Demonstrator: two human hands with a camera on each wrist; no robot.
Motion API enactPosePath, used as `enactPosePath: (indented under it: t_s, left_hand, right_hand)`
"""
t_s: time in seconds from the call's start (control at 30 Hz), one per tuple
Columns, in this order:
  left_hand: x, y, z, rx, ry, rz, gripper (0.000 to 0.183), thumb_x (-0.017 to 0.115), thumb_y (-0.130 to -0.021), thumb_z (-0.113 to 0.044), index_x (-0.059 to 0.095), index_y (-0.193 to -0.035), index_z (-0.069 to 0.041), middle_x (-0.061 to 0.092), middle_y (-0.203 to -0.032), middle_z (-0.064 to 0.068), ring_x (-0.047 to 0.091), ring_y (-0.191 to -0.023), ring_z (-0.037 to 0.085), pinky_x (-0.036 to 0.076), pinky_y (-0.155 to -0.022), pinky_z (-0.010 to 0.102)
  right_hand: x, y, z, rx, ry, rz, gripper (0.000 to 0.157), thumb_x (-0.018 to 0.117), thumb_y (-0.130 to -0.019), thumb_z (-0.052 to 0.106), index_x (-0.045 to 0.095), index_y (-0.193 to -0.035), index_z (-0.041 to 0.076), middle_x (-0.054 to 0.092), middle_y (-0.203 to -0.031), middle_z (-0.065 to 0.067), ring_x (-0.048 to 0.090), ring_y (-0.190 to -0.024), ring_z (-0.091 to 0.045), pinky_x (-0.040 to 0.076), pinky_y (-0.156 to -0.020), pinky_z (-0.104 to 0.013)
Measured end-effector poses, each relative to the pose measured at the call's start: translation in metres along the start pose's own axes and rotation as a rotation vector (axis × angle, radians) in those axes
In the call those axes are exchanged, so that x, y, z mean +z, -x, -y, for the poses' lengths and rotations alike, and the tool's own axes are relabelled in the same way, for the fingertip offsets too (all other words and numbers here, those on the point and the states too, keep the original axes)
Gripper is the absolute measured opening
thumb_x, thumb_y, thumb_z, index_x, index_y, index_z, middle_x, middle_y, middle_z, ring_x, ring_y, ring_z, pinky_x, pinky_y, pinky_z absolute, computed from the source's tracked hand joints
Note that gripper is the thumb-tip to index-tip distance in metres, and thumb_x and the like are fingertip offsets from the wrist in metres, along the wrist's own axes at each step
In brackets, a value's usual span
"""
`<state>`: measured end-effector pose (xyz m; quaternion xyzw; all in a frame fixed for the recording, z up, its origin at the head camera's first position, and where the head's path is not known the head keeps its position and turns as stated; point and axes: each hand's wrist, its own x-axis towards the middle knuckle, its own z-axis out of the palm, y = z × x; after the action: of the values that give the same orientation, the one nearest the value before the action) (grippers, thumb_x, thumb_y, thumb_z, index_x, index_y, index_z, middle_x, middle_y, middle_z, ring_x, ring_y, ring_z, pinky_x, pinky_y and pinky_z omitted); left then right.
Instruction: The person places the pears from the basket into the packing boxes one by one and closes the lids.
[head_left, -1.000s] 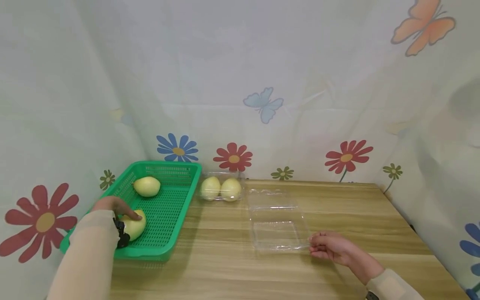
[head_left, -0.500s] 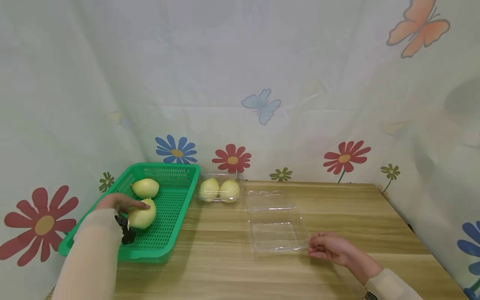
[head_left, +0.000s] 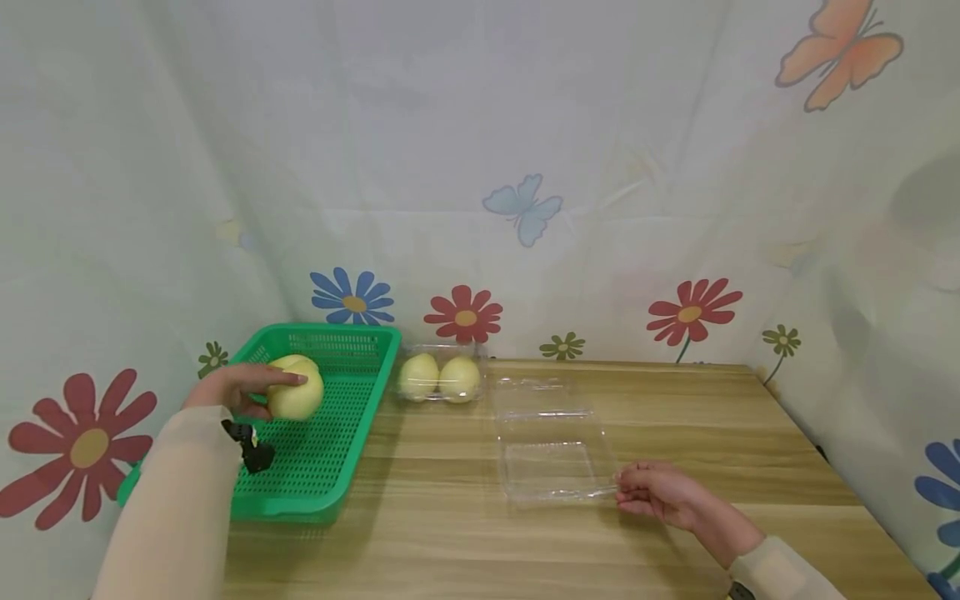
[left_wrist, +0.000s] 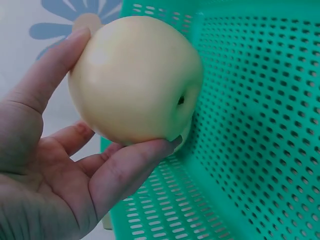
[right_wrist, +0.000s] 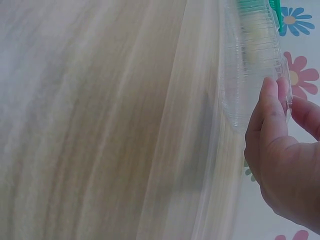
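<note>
My left hand (head_left: 238, 388) grips a pale yellow pear (head_left: 302, 395), lifted above the floor of the green basket (head_left: 339, 433). In the left wrist view, thumb and fingers (left_wrist: 127, 170) curl around the pear (left_wrist: 132, 80), its small dark pit facing the basket wall. A second pear (head_left: 292, 361) lies behind it, mostly hidden. At the right, my right hand (head_left: 663, 495) pinches the near corner of an opened clear plastic clamshell box (head_left: 551, 468) on the table. The right wrist view shows fingers (right_wrist: 272, 117) and thumb on either side of the box's edge (right_wrist: 257, 60).
A closed clear clamshell (head_left: 441, 397) with two pears stands beside the basket at the back of the wood-grain table (head_left: 420, 533). A pale curtain (head_left: 420, 167) with printed flowers and butterflies hangs behind and at both sides.
My left hand has raised the pear from the basket's near left part, moving it up and away, so it now covers most of the other pear. The right hand keeps its place.
</note>
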<state>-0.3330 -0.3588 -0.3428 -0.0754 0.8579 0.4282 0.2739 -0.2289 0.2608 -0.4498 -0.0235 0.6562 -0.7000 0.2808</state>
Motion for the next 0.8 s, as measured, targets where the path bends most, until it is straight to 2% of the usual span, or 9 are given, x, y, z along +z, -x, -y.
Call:
enactPosePath:
  t_s: [0.17,0.23,0.33,0.47,0.6,0.8]
  left_hand:
    - [-0.004,0.002,-0.006,0.033,0.033,-0.039,0.099,0.054,-0.103,-0.046,-0.008,-0.160,0.006,0.004,-0.163,0.041,0.062,-0.085,0.011,0.058,-0.074,0.023]
    - [-0.004,0.003,-0.008,0.051,0.063,-0.056,0.099,0.054,-0.103,-0.045,-0.011,-0.160,0.004,0.001,-0.164,0.040,0.064,-0.082,0.010,0.060,-0.074,0.023]
    - [-0.005,0.004,-0.012,0.087,0.107,-0.078,0.098,0.053,-0.104,-0.045,-0.012,-0.161,0.002,0.000,-0.165,0.039,0.065,-0.088,0.010,0.061,-0.077,0.023]
    - [-0.003,0.006,-0.017,0.173,0.142,-0.089,0.095,0.051,-0.105,-0.045,-0.008,-0.162,0.002,0.005,-0.166,0.037,0.066,-0.097,0.011,0.061,-0.083,0.024]
    - [0.003,0.010,-0.024,0.244,0.182,-0.112,0.092,0.052,-0.105,-0.044,-0.005,-0.163,0.002,0.016,-0.164,0.035,0.068,-0.091,0.007,0.061,-0.083,0.024]
    - [0.020,0.017,-0.041,0.309,0.287,-0.172,0.090,0.058,-0.103,-0.041,0.004,-0.164,-0.003,0.021,-0.162,0.032,0.066,-0.087,0.004,0.061,-0.082,0.022]
  right_hand:
    - [-0.002,-0.001,-0.002,-0.006,0.006,0.003,0.015,0.047,-0.102,0.001,0.061,-0.100,0.005,0.069,-0.081,0.004,0.069,-0.077,-0.002,0.060,-0.077,-0.015]
    - [-0.003,-0.001,-0.003,-0.006,0.010,0.002,0.015,0.047,-0.102,0.001,0.062,-0.101,0.005,0.069,-0.081,0.004,0.069,-0.077,-0.002,0.060,-0.077,-0.015]
    - [-0.003,-0.002,-0.004,-0.004,0.018,-0.001,0.015,0.046,-0.103,0.001,0.061,-0.102,0.004,0.069,-0.082,0.004,0.069,-0.077,-0.002,0.060,-0.077,-0.015]
    - [-0.003,-0.002,-0.004,-0.001,0.019,-0.006,0.015,0.046,-0.103,0.001,0.061,-0.103,0.004,0.069,-0.082,0.004,0.069,-0.078,-0.002,0.060,-0.077,-0.015]
    - [-0.001,-0.001,-0.003,-0.010,0.013,-0.004,0.015,0.046,-0.103,0.001,0.061,-0.103,0.003,0.069,-0.083,0.004,0.070,-0.078,-0.002,0.060,-0.077,-0.016]
    - [0.001,0.000,-0.002,-0.016,0.007,-0.006,0.015,0.046,-0.103,0.001,0.061,-0.101,0.003,0.069,-0.084,0.003,0.071,-0.079,-0.003,0.060,-0.078,-0.016]
